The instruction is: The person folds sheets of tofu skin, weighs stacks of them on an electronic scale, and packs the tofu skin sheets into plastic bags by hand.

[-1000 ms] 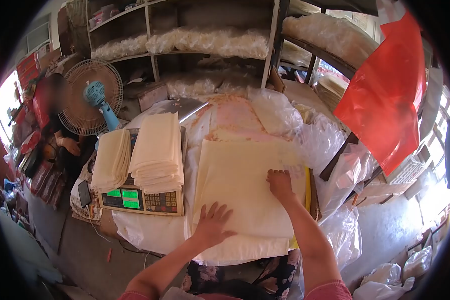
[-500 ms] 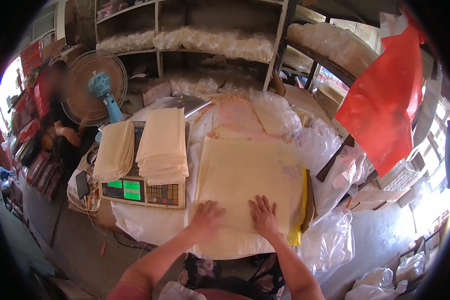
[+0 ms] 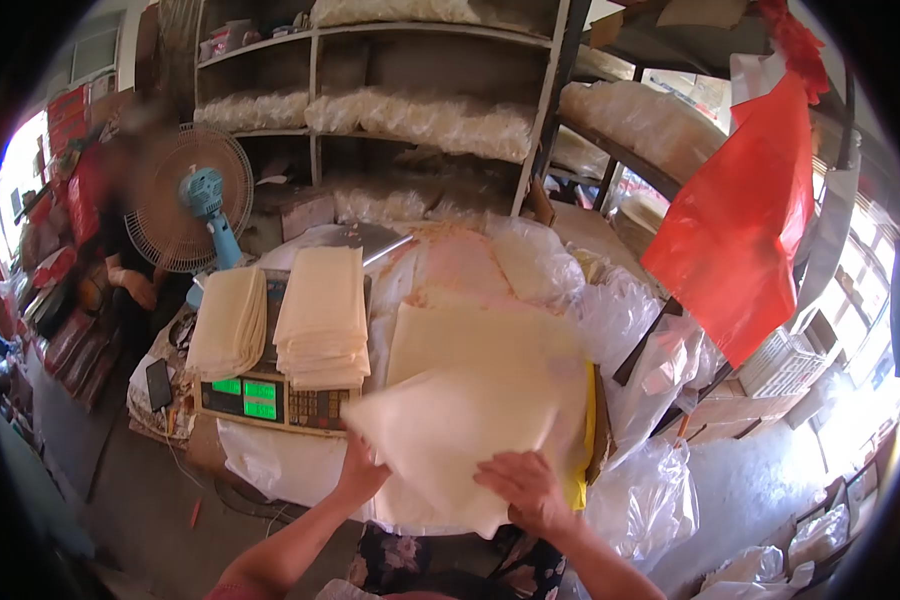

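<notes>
A thin cream-coloured sheet (image 3: 460, 410) is raised at its near side, its left corner bent up and blurred. My left hand (image 3: 365, 468) pinches this sheet near that corner; the fingertips are partly hidden behind it. At the sheet's lower right, my right hand (image 3: 527, 488) has its fingers bent over the edge, with the thumb side hidden from view. Beneath lies a flat cream sheet or stack of sheets (image 3: 450, 335). Just left, two folded bundles of similar sheets, one left (image 3: 227, 320) and one right (image 3: 320, 315), rest on a digital scale (image 3: 315, 408) with lit green displays.
A phone (image 3: 158, 384) lies left of the scale, near a blue fan (image 3: 205, 190). Another person's hand (image 3: 140, 290) shows beyond. Clear plastic bags (image 3: 620, 300) crowd the table's right side. A red plastic sheet (image 3: 740, 220) hangs at right. Shelves (image 3: 420, 140) hold wrapped goods.
Both hands lay flat on the sheet before. Now the sheet's near side is lifted, my left hand has moved left to its edge, and my right hand has curled over it.
</notes>
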Demonstrator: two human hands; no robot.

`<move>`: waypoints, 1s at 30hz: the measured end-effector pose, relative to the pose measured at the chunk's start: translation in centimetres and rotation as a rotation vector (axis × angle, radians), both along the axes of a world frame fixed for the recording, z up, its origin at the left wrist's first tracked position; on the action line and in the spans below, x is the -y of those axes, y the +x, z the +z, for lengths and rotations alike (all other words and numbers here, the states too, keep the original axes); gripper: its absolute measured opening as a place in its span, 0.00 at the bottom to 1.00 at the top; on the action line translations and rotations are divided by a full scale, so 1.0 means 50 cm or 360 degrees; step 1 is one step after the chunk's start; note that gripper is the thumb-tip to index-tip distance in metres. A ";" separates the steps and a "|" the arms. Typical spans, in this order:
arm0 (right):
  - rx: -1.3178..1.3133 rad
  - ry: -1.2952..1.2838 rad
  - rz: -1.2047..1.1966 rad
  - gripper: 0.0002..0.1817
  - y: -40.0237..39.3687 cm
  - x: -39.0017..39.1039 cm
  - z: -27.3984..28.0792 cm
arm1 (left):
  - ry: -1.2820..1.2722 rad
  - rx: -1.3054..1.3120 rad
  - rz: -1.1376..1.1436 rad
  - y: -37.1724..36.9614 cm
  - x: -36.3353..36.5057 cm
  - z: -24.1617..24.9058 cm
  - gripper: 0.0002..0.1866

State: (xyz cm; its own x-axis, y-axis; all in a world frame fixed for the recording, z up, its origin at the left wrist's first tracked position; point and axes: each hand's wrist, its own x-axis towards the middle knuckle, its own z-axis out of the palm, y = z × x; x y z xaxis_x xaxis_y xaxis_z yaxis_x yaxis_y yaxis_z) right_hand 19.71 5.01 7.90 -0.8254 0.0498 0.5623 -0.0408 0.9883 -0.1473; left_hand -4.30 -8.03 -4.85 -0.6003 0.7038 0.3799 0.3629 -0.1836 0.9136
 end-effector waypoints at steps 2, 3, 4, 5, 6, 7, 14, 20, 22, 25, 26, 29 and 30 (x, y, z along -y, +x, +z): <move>0.0102 -0.0027 -0.0033 0.21 0.039 -0.004 -0.090 | 0.0017 -0.0251 -0.0003 -0.018 0.015 -0.001 0.33; 0.0135 -0.0418 -0.0017 0.19 0.061 -0.023 -0.159 | 0.0004 -0.0666 -0.0192 -0.024 0.032 0.008 0.25; 0.0176 -0.0820 -0.0001 0.17 0.071 -0.050 -0.206 | -0.0021 -0.1074 -0.0385 -0.025 0.044 0.012 0.18; 0.0177 -0.0835 -0.0006 0.17 0.073 -0.084 -0.237 | -0.0032 -0.1070 -0.0395 -0.023 0.045 0.009 0.18; 0.0135 -0.1291 -0.0363 0.14 0.076 -0.105 -0.264 | -0.0370 -0.0775 -0.0376 -0.019 0.049 0.003 0.11; 0.0108 -0.1749 -0.0728 0.13 0.087 -0.104 -0.299 | -0.0717 -0.0465 -0.0345 -0.012 0.062 -0.003 0.05; 0.0602 -0.1351 -0.1193 0.17 0.017 -0.104 -0.216 | -0.0506 -0.1212 0.0236 0.053 -0.005 0.034 0.36; 0.0309 -0.0850 -0.1068 0.45 -0.016 -0.081 -0.169 | -0.0823 -0.1647 -0.0106 0.065 -0.013 0.010 0.35; 0.0746 -0.0191 -0.0683 0.52 -0.019 -0.076 -0.104 | -0.0921 -0.1775 -0.0140 0.039 -0.021 0.013 0.33; 0.0994 0.0021 -0.0404 0.42 0.022 -0.111 -0.102 | -0.0847 -0.1639 -0.0311 -0.020 -0.027 0.028 0.26; 0.0992 0.0021 -0.0397 0.42 0.038 -0.126 -0.107 | -0.0968 -0.1209 -0.0452 -0.033 -0.020 0.064 0.23; 0.0669 -0.0937 -0.0160 0.29 0.060 -0.157 -0.133 | -0.1030 -0.0332 -0.0359 -0.044 -0.032 0.081 0.21; 0.0664 -0.1202 -0.0587 0.24 0.053 -0.169 -0.151 | -0.0973 0.0101 -0.0136 -0.037 -0.041 0.073 0.21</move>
